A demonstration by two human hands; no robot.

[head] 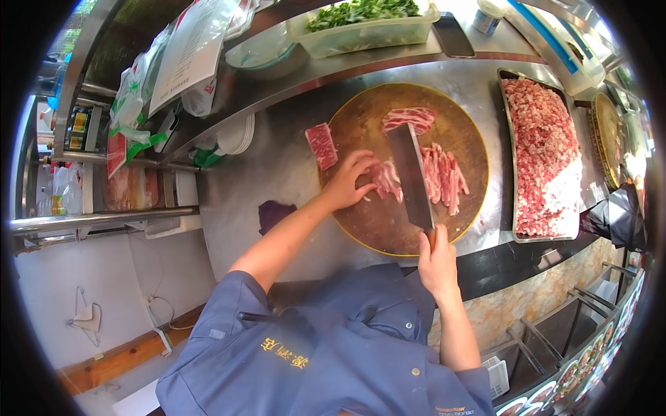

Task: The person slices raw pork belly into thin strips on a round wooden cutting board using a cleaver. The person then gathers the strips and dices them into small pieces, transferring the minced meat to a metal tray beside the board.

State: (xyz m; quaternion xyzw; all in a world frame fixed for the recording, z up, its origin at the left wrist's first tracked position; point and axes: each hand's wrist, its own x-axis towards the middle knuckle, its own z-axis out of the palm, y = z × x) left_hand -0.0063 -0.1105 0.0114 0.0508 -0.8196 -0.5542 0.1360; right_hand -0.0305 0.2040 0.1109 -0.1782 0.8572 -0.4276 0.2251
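Note:
My right hand (438, 262) grips the wooden handle of a Chinese cleaver (411, 174), its blade reaching away from me across a round wooden chopping board (380, 229). Just left of the blade, my left hand (351, 179) has its fingers curved at a small pile of sliced raw meat (386, 180); the fingertips touch its left edge. Strips of raw meat (442, 174) lie on the blade's right side. Beyond the blade tip is a marbled piece of meat (409, 119), partly hidden by it. A thicker block of meat (321, 145) rests at the board's left rim.
A metal tray (515, 208) heaped with minced meat (541, 151) stands to the right. On the shelf behind are a plastic tub (364, 39) of chopped greens (364, 14) and a smartphone (453, 35). A dark cloth (274, 214) lies left on the steel worktop (234, 182).

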